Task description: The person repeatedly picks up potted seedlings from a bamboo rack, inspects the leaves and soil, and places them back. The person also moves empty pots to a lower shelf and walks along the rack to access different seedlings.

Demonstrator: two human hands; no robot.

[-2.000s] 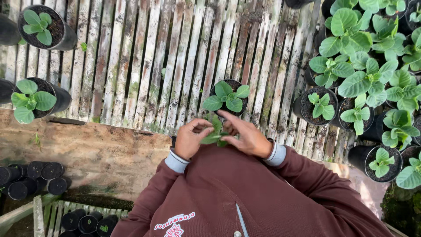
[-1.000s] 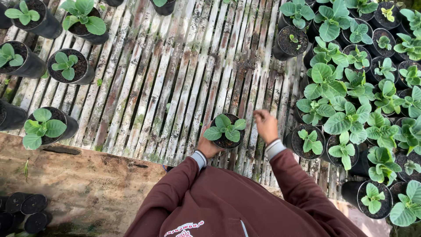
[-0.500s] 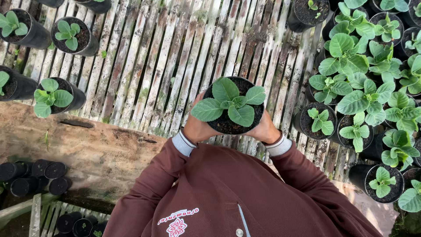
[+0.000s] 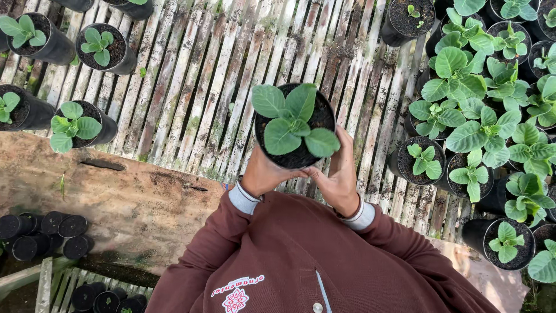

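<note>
I look straight down over my own chest in a maroon sweater (image 4: 301,261) at a slatted bamboo bench (image 4: 191,87). Both my hands grasp one black pot of soil (image 4: 295,152) holding a young seedling (image 4: 294,123) with four rounded green leaves. The pot is raised above the bench, near me and about mid-scene. My left hand (image 4: 263,174) cups the pot's left side and underside, fingers wrapped out of sight beneath it. My right hand (image 4: 339,174) presses flat along the pot's right wall, thumb tucked under the near rim.

To the right, a dense cluster of potted seedlings (image 4: 486,116) stands packed together, leaves overlapping. To the far left, a few more potted seedlings stand well apart; the closest of them (image 4: 78,124) sits at the bench's near edge. Below that edge runs a worn, muddy plank (image 4: 116,203). Near left, beneath the plank, lie small empty black pots (image 4: 43,235) grouped together.
</note>
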